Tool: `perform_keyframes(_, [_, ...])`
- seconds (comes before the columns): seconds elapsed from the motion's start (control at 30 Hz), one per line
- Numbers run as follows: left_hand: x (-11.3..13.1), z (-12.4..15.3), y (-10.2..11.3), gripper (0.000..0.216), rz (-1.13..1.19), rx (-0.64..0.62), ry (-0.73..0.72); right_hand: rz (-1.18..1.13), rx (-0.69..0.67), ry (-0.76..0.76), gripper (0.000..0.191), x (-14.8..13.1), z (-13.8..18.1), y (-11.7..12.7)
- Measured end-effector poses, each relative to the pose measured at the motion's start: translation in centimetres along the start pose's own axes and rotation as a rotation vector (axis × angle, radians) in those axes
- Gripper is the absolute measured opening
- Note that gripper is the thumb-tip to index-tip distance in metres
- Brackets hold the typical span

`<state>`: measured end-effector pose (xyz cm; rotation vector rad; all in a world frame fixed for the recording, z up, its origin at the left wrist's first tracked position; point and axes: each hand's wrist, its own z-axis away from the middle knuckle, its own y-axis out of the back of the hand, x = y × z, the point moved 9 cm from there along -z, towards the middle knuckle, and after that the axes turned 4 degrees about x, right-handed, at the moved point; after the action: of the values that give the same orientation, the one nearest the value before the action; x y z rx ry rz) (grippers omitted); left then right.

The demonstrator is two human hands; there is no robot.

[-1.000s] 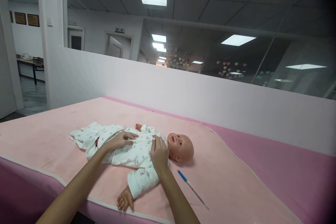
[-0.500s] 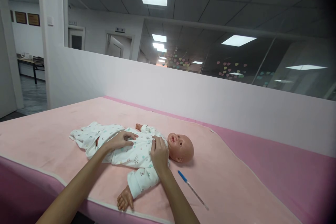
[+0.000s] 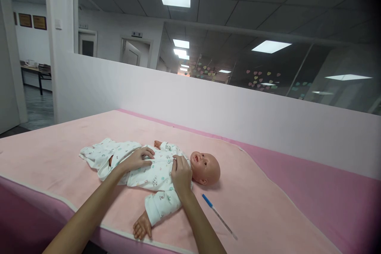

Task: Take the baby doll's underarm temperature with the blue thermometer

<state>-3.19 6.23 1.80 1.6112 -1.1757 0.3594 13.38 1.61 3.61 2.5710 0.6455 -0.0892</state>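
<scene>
A baby doll (image 3: 205, 167) lies on its back, head to the right, in a white patterned shirt (image 3: 149, 176) and matching trousers (image 3: 104, 151). My left hand (image 3: 137, 159) rests on the doll's belly near the waist, with thumb and fingers apart. Up at the chest, just below the neck, my right hand (image 3: 181, 172) has its fingers bent and closed on the front of the shirt; the fingertips are partly hidden. One bare doll hand (image 3: 143, 225) sticks out of the near sleeve.
A pen with a blue cap (image 3: 218, 216) lies near the doll's head. Beneath everything is a pale pink mat (image 3: 268, 214) with white edging, on a darker pink surface (image 3: 321, 174). A white low wall (image 3: 208, 103) with glass above it stands behind.
The fingers of my left hand have drawn in slightly. My right hand and the doll stay in place; the whole view has shifted a touch.
</scene>
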Motion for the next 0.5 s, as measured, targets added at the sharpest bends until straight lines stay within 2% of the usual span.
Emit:
perform_keyframes(0.27, [0.3,0.0,-0.3,0.017,-0.104,0.016,-0.078,0.011,-0.005,0.001,0.023,0.0,0.0,0.0])
perform_keyframes(0.5, [2.0,0.4,-0.9,0.016,-0.296,0.084,-0.220,-0.018,-0.006,0.003,0.024,0.1,0.0,-0.2])
